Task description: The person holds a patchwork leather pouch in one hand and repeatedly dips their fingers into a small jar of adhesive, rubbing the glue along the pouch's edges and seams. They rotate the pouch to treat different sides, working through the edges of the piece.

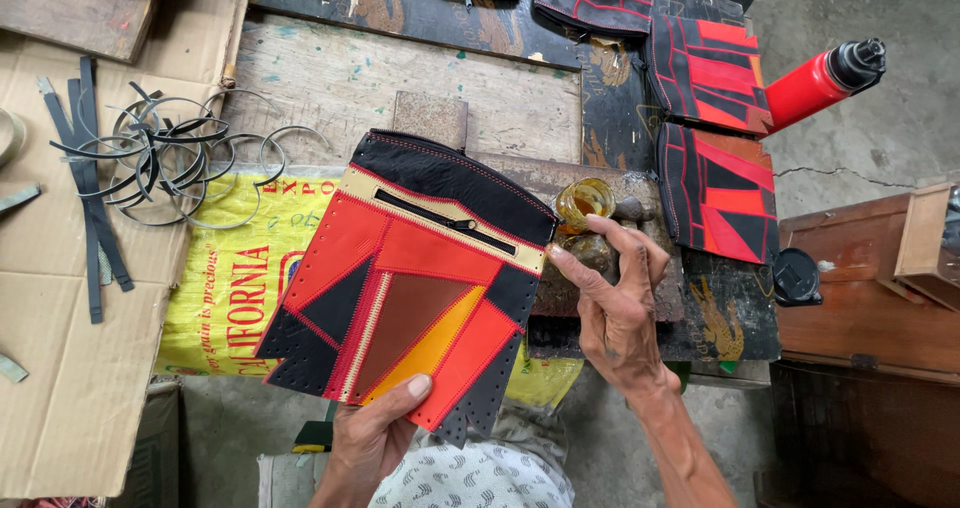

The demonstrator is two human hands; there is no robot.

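While left hand (372, 436) pinches patchwork panel (410, 288), right hand (615, 303) at jar (583, 201)

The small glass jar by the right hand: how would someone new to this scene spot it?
On the dark workbench, look just past the upper right corner of the patchwork leather panel. There, at the right hand's fingertips, sits the small glass jar, the only clear amber thing among red and black leather pieces.

Metal rings (170, 158) left of patchwork panel (410, 278)
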